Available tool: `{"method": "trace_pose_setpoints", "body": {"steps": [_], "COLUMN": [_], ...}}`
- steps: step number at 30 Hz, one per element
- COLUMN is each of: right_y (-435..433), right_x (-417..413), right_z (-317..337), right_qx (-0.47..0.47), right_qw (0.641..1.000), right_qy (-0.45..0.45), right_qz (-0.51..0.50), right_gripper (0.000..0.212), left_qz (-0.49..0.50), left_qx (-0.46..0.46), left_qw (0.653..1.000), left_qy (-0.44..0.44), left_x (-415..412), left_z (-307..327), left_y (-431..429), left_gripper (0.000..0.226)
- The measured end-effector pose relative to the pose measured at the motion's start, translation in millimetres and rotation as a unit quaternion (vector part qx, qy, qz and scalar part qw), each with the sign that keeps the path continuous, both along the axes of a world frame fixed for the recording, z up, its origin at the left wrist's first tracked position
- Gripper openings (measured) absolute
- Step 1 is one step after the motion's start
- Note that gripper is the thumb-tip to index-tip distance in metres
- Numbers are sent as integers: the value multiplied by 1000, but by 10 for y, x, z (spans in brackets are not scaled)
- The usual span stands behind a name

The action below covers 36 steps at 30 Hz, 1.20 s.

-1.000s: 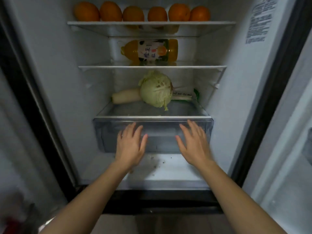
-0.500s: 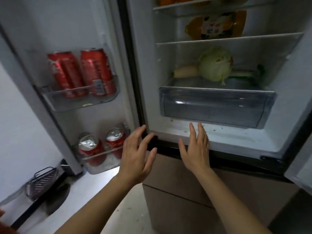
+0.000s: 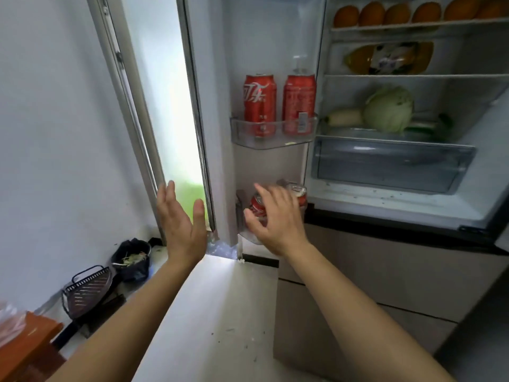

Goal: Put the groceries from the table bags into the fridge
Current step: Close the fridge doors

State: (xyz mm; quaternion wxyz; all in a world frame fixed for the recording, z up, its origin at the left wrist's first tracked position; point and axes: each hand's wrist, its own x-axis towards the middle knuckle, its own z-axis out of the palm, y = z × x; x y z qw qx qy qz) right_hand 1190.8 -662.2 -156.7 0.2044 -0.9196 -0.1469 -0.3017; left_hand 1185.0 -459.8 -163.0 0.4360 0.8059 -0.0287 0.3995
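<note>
The fridge stands open on the right, its door (image 3: 209,78) swung out to the left. Inside lie several oranges (image 3: 396,13) on the top shelf, an orange juice bottle (image 3: 388,57) below, then a cabbage (image 3: 389,108) and a white radish (image 3: 345,117) above the clear drawer (image 3: 385,166). Two red cola cans (image 3: 278,103) stand in the upper door bin; more cans (image 3: 296,193) sit in the lower bin. My left hand (image 3: 180,224) is open near the door's outer edge. My right hand (image 3: 275,219) hovers open in front of the lower cans, holding nothing.
On the floor at left sit a small bin with a black bag (image 3: 132,257) and a dark wire rack (image 3: 88,290). A wooden table corner (image 3: 24,346) with a plastic bag shows at bottom left. Closed lower fridge drawers (image 3: 371,285) are on the right.
My view has swung left from the fridge interior to the door. Both hands pulled back from the drawer front and moved left, now in front of the door's lower part.
</note>
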Motion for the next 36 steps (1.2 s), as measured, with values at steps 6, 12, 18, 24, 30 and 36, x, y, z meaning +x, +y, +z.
{"method": "trace_pose_setpoints", "body": {"steps": [6,12,18,24,30,36], "right_y": [205,89,-510,-909,-1209,-2100], "right_x": [8,-110,-360,-850,-886,-958], "right_z": [-60,-67,-213,-378,-342,-469], "right_qx": [-82,-115,-53,161,387,316], "right_qw": [991,988,992,975,901,914], "right_qy": [56,60,60,48,135,204], "right_qz": [-88,-87,-98,-147,-144,-156], "right_gripper": [43,30,39,57,72,67], "left_qz": [-72,-143,-171,-268,-291,-206], "left_qx": [0,-100,-138,17,103,152], "left_qw": [989,967,966,961,951,967], "left_qy": [126,188,133,65,15,-18], "left_x": [344,702,587,28,-18,99], "left_z": [202,510,618,553,456,460], "left_y": [306,7,-252,-929,-1841,-2667], "left_gripper": [81,71,71,52,75,83]}}
